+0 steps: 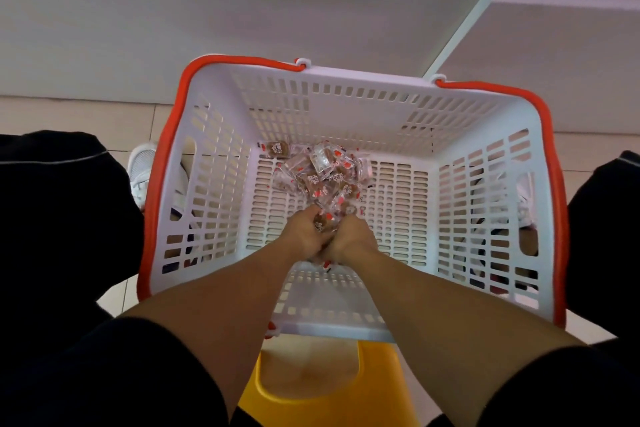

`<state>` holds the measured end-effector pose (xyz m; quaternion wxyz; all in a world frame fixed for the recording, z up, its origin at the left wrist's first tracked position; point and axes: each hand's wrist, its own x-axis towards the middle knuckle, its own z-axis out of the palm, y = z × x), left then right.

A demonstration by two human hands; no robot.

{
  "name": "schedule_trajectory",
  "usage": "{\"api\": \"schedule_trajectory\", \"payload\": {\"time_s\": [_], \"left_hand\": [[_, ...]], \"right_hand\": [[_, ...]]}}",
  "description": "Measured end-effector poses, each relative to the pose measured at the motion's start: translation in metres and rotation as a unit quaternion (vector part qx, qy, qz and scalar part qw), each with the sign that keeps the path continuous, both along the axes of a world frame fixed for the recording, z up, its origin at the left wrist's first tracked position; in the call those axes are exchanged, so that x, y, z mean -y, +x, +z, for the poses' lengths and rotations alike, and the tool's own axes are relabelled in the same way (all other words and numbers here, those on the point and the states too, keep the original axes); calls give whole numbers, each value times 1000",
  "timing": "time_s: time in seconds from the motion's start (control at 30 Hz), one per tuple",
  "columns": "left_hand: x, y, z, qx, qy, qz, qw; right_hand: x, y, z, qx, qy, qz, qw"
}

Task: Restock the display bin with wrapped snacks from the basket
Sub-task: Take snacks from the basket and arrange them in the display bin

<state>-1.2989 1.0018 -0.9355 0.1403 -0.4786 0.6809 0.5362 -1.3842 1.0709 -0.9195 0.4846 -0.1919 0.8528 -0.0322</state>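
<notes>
Wrapped snacks (320,172) lie heaped on the floor of our white basket (485,218); from the head view we judge them light, crinkly and slippery, best scooped as a bunch. Our left hand (304,232) and right hand (353,239), pressed together, curl around several at the heap's near edge
</notes>
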Motion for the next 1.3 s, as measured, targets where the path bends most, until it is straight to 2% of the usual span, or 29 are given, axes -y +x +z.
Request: {"api": "schedule_trajectory", "payload": {"time_s": [0.07, 0.13, 0.2, 0.27, 0.4, 0.47, 0.53, 0.57, 0.63, 0.7, 0.77, 0.83, 0.93, 1.1, 1.2, 1.3], "left_hand": [[0, -1, 1, 35, -26, -28, 999], [1, -2, -2, 49, -38, 7, 998], [4, 0, 0, 50, 16, 28, 998], [9, 1, 4, 56, 76, 106, 990], [29, 17, 27, 109, 205, 141, 962], [40, 22, 42, 72, 291, 168, 939], [51, 20, 63, -4, 374, 196, 906], [57, 15, 76, -39, 404, 189, 894], [68, 2, 108, -72, 430, 123, 891], [79, -13, 151, -79, 425, 20, 901], [89, -25, 202, -89, 428, -71, 897], [97, -33, 254, -106, 430, -130, 887], [105, -32, 328, -125, 395, -192, 890], [99, -22, 402, -201, 341, -217, 892], [99, -22, 418, -238, 269, -229, 905], [102, -32, 431, -241, 205, -230, 920]], "right_hand": [[0, 1, -4, 5, 8, -2, 1000], [-2, 1, -10, 18, 4, -18, 1000], [-3, 3, -13, 64, 4, -41, 997], [-2, 2, -10, 103, 19, -3, 994], [-1, -24, 18, 167, 24, 45, 985], [2, -48, 43, 184, 16, 119, 976], [11, -67, 77, 179, 13, 208, 962], [18, -72, 97, 154, 9, 268, 951], [32, -76, 137, 84, -17, 381, 921], [43, -77, 181, 15, -63, 455, 888], [46, -80, 229, -37, -109, 482, 869], [42, -88, 277, -44, -169, 445, 878], [28, -97, 343, -34, -311, 326, 892], [11, -96, 398, -114, -492, 220, 835], [13, -92, 411, -108, -519, 255, 809], [19, -91, 425, -105, -531, 285, 791]]}}
